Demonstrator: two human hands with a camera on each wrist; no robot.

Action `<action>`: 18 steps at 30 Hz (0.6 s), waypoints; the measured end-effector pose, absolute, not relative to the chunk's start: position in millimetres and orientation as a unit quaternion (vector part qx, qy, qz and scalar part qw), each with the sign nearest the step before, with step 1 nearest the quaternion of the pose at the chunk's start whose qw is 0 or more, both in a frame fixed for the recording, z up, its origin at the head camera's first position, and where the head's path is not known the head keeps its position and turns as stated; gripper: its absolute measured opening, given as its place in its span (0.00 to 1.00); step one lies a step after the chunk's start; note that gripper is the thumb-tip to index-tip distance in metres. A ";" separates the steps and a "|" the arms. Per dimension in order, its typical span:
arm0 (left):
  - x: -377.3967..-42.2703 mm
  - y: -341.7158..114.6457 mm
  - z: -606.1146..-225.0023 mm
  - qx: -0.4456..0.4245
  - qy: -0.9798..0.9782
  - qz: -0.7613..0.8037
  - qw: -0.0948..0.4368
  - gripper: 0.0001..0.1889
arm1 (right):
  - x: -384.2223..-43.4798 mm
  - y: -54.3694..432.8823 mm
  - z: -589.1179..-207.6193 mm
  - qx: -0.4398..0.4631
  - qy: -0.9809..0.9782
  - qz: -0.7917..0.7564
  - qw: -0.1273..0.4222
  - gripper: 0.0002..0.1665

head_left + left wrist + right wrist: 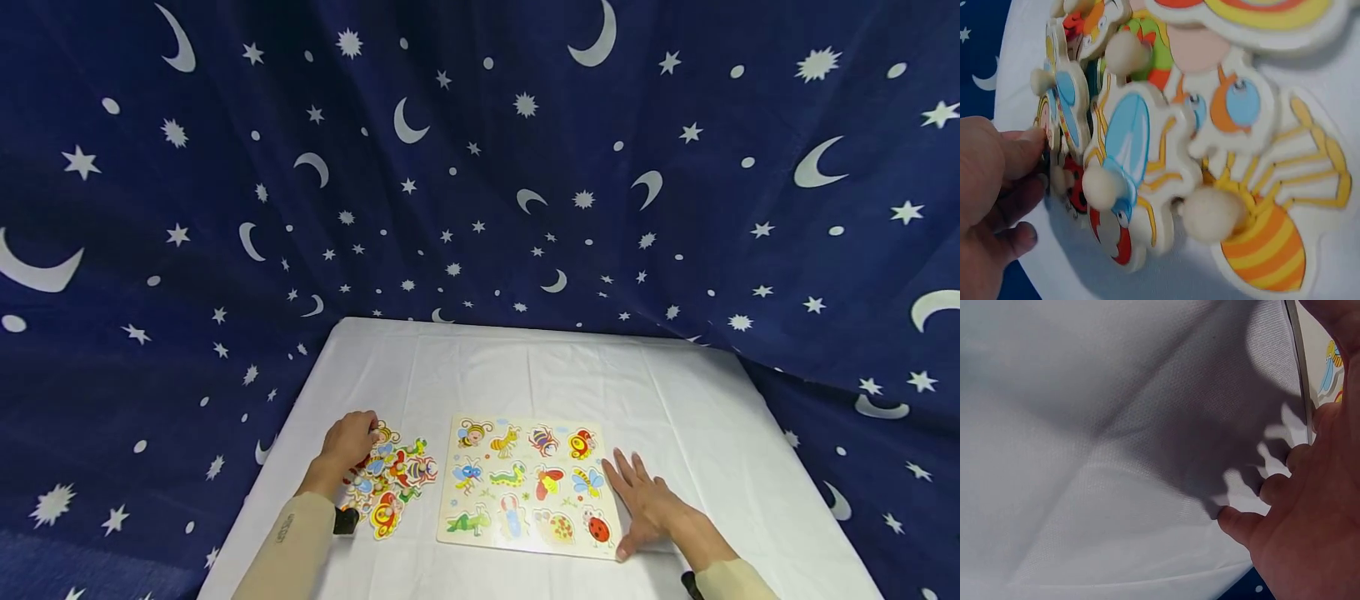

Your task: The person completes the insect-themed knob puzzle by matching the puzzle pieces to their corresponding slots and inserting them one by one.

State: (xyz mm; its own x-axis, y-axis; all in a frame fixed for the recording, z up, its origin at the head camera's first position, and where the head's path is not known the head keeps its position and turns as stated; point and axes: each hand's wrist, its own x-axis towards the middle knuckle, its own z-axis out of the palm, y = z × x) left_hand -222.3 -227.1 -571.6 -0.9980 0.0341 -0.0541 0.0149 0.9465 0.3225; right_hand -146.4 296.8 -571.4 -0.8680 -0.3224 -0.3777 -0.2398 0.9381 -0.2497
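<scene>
My left hand [348,439] is at the upper left edge of a heap of wooden peg puzzle pieces. In the left wrist view its thumb and fingers pinch the edge of a small, partly hidden piece, apparently a bee [1046,114]. Beside it lie a blue-winged piece [1065,94], a ladybug piece [1076,190], a blue beetle piece [1130,137] and a striped piece [1266,250], with round pegs on top. My right hand [647,498] rests with spread fingers at the right edge of the flat puzzle board [486,493], which bears rows of insect pictures.
A white cloth [570,375] covers the table, with creases across it. Around the table hangs a dark blue curtain [480,167] with moons and stars. A butterfly piece [386,517] lies at the heap's near end, left of the board.
</scene>
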 end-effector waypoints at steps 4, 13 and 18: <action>-225.1 -218.8 -571.5 0.031 0.990 0.138 0.021 0.06 | -145.8 298.1 -570.0 -0.148 0.961 -0.104 0.210 0.89; -228.8 -205.2 -562.8 0.051 0.997 0.056 0.005 0.06 | -145.4 297.2 -568.0 -0.153 0.961 -0.105 0.207 0.89; -228.0 -194.9 -554.1 0.033 0.997 0.057 0.040 0.13 | -145.7 295.7 -568.4 -0.147 0.961 -0.103 0.209 0.89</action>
